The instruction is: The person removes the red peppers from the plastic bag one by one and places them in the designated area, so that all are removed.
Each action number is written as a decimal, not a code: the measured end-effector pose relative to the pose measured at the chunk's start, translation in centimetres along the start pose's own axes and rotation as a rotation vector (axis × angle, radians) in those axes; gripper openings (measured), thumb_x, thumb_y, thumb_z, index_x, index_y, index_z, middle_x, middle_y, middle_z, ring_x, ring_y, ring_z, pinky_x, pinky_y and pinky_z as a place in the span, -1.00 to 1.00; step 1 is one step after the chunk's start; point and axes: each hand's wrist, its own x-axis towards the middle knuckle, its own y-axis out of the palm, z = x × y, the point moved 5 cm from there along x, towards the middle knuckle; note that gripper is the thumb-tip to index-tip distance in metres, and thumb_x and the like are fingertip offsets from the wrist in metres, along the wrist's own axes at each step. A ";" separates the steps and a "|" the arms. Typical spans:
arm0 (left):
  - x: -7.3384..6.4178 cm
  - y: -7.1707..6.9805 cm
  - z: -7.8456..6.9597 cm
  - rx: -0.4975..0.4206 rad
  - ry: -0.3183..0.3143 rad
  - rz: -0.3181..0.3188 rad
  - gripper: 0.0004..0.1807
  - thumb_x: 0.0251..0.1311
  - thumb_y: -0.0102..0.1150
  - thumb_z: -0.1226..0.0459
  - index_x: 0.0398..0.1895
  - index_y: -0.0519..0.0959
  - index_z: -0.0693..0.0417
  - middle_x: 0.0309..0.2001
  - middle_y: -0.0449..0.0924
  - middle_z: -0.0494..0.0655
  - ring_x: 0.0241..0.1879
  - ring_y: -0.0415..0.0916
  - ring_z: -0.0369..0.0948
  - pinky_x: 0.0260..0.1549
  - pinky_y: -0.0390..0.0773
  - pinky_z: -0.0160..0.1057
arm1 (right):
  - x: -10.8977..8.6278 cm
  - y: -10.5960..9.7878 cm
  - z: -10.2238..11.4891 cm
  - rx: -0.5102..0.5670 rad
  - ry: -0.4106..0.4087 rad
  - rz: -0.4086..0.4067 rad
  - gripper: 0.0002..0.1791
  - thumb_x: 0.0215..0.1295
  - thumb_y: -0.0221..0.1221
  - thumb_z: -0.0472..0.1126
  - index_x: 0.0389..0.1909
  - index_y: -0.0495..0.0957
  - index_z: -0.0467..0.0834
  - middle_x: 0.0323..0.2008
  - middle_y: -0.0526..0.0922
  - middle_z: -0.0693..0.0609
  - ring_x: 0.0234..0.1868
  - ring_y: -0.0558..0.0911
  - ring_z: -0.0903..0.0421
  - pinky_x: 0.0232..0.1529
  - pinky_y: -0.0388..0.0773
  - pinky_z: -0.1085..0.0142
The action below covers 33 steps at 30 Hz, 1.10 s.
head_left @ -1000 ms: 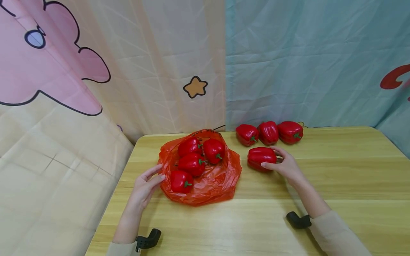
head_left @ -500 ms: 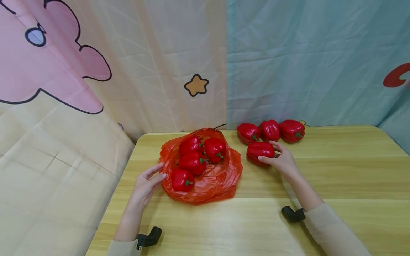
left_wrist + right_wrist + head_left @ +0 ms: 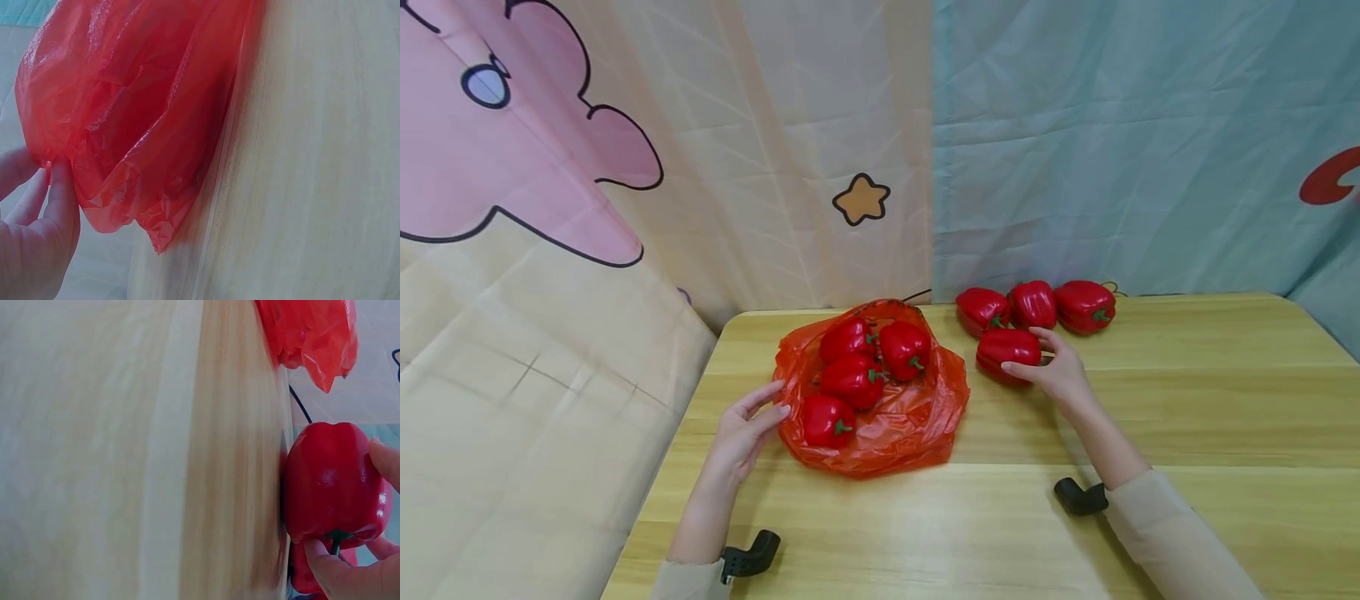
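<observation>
A red plastic bag (image 3: 910,437) lies spread on the table with its mouth facing up. Several red bell peppers (image 3: 852,381) with green stems sit inside it. At the bag's left rim, my left hand (image 3: 741,435) pinches the plastic between thumb and fingers, which the left wrist view shows close up. My right hand (image 3: 1066,377) grips another red bell pepper (image 3: 1000,353) lying sideways, to the right of the bag. The right wrist view shows this pepper's stem end between the thumb and fingers; whether it touches the table, I cannot tell.
Three more red bell peppers (image 3: 1033,305) stand in a row along the table's back edge, just behind the held one. A printed curtain (image 3: 1030,150) hangs behind the wooden table (image 3: 880,533). Black wrist mounts (image 3: 1081,497) stick out from both sleeves.
My right hand has shifted the held pepper slightly away from me and to the left, closer to the back row. The left hand and bag stay in place.
</observation>
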 end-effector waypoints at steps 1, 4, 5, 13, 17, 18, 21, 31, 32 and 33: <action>0.0 0.0 0.0 -0.001 0.000 0.000 -0.56 0.19 0.07 0.52 0.18 0.41 0.25 0.05 0.35 -0.08 -0.14 0.53 -0.30 -0.04 0.52 -0.34 | 0.0 0.0 0.0 -0.001 -0.003 0.002 -0.08 0.10 0.32 -0.10 0.39 0.04 -0.22 0.28 0.17 -0.31 0.19 0.24 -0.24 0.06 0.46 -0.01; 0.0 0.0 0.0 -0.004 0.001 -0.002 -0.59 0.19 0.07 0.52 0.14 0.46 0.21 0.04 0.36 -0.09 -0.14 0.54 -0.30 -0.03 0.52 -0.33 | -0.1 0.1 0.1 -0.007 -0.014 0.008 -0.09 0.10 0.32 -0.12 0.39 0.04 -0.22 0.26 0.18 -0.31 0.19 0.25 -0.24 0.06 0.46 -0.01; -0.1 -0.1 0.0 -0.005 0.003 -0.002 -0.59 0.19 0.07 0.52 0.13 0.47 0.19 0.04 0.36 -0.09 -0.14 0.54 -0.29 -0.03 0.52 -0.33 | -0.1 0.1 0.2 -0.008 -0.018 0.009 -0.10 0.11 0.32 -0.12 0.39 0.04 -0.22 0.26 0.19 -0.31 0.19 0.26 -0.24 0.06 0.47 -0.01; -0.1 -0.1 0.0 -0.009 0.008 -0.005 -0.61 0.19 0.07 0.52 0.09 0.50 0.13 0.01 0.39 -0.12 -0.14 0.54 -0.30 -0.05 0.52 -0.35 | 0.0 0.1 0.1 -0.017 -0.032 0.018 -0.14 0.11 0.31 -0.13 0.36 0.08 -0.24 0.21 0.22 -0.33 0.17 0.29 -0.26 0.03 0.49 -0.02; -0.1 -0.1 0.1 0.001 0.003 -0.010 -0.56 0.19 0.08 0.51 0.17 0.43 0.23 0.03 0.38 -0.11 -0.14 0.54 -0.31 -0.06 0.52 -0.36 | 0.0 0.1 0.2 -0.020 -0.032 0.016 -0.15 0.11 0.31 -0.13 0.35 0.09 -0.24 0.20 0.23 -0.33 0.16 0.29 -0.26 0.04 0.48 -0.03; 0.0 -0.1 0.1 0.003 0.002 -0.010 -0.55 0.19 0.08 0.51 0.19 0.41 0.25 0.03 0.38 -0.11 -0.13 0.54 -0.31 -0.05 0.52 -0.36 | 0.0 0.1 0.1 -0.020 -0.032 0.015 -0.16 0.12 0.30 -0.13 0.35 0.09 -0.24 0.20 0.23 -0.33 0.16 0.30 -0.26 0.04 0.48 -0.02; 0.0 -0.1 0.1 0.004 0.007 -0.010 -0.55 0.20 0.08 0.51 0.19 0.41 0.25 0.02 0.38 -0.12 -0.13 0.54 -0.31 -0.05 0.52 -0.36 | 0.0 0.0 0.0 -0.020 -0.034 0.015 -0.16 0.12 0.30 -0.13 0.35 0.10 -0.25 0.20 0.23 -0.34 0.15 0.31 -0.26 0.05 0.47 -0.02; 0.0 -0.1 0.1 -0.007 0.009 -0.015 -0.60 0.19 0.08 0.52 0.12 0.48 0.18 0.00 0.40 -0.14 -0.15 0.54 -0.30 -0.07 0.53 -0.36 | -0.2 -0.3 0.0 -0.018 -0.034 0.026 -0.17 0.13 0.30 -0.12 0.35 0.11 -0.24 0.22 0.21 -0.35 0.15 0.31 -0.27 0.07 0.45 -0.04; 0.0 -0.1 0.1 -0.005 0.010 -0.014 -0.59 0.19 0.08 0.52 0.13 0.47 0.19 0.00 0.40 -0.14 -0.15 0.54 -0.31 -0.06 0.53 -0.36 | -0.2 -0.3 0.0 -0.019 -0.031 0.028 -0.17 0.13 0.30 -0.12 0.35 0.11 -0.23 0.22 0.21 -0.35 0.16 0.30 -0.27 0.08 0.44 -0.05; 0.0 -0.1 0.1 -0.004 0.008 -0.013 -0.58 0.19 0.08 0.51 0.14 0.46 0.20 0.01 0.40 -0.14 -0.15 0.54 -0.31 -0.06 0.53 -0.36 | -0.3 -0.4 0.0 -0.022 -0.029 0.031 -0.17 0.12 0.30 -0.11 0.35 0.11 -0.23 0.23 0.20 -0.35 0.17 0.29 -0.28 0.08 0.44 -0.05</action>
